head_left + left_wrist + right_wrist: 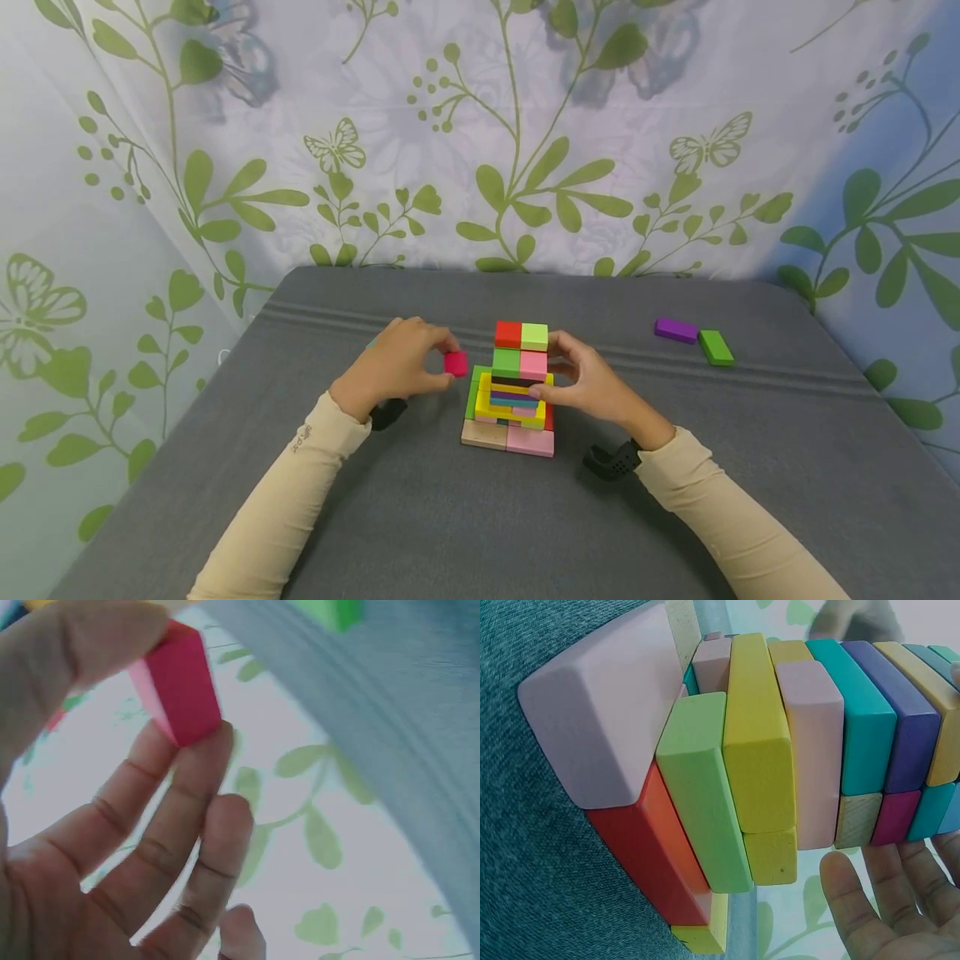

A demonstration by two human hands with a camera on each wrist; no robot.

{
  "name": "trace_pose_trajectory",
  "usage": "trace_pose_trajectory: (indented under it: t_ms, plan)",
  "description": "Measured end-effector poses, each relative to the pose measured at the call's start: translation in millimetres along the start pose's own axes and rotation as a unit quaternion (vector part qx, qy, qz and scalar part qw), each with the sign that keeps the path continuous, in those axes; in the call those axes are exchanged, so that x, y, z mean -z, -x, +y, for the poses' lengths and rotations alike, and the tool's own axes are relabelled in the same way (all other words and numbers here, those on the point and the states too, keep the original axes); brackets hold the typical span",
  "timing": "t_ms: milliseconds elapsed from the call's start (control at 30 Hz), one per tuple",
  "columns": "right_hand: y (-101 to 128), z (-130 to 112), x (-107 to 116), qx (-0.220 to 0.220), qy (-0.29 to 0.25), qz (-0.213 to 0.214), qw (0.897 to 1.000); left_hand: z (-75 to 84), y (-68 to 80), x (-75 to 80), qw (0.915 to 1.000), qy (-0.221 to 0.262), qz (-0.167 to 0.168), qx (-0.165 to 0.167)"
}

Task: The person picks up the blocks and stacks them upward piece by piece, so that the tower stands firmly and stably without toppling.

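My left hand (401, 362) pinches the magenta block (455, 363) just left of the block tower (513, 383); my right hand (588, 383) rests relaxed fingers against the tower's right side. A clumsy nudge from either hand could topple the loose upper layers. No containers in sight.

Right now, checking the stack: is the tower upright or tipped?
Upright: the tower stands straight on the table, right hand touching its side.
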State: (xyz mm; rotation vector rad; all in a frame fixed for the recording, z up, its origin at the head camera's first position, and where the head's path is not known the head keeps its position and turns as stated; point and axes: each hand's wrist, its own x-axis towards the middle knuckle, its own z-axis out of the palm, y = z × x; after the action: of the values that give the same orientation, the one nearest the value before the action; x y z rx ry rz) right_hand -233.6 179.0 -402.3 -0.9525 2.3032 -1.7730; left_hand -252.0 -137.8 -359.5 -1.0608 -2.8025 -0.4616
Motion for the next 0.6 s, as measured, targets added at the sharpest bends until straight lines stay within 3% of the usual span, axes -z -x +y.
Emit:
trace_pose_trajectory:
  t_ms: [300, 600]
  plan:
    - [0.1, -0.5, 0.1, -0.002, -0.001, 0.001, 1.000, 23.2, 7.0, 20.7, 0.9916, 0.041, 0.081, -0.092]
    - [0.1, -1.5, -0.6, -0.004, -0.001, 0.000, 1.000, 33.0, 4.5, 16.6, 0.9738, 0.091, 0.139, -0.155]
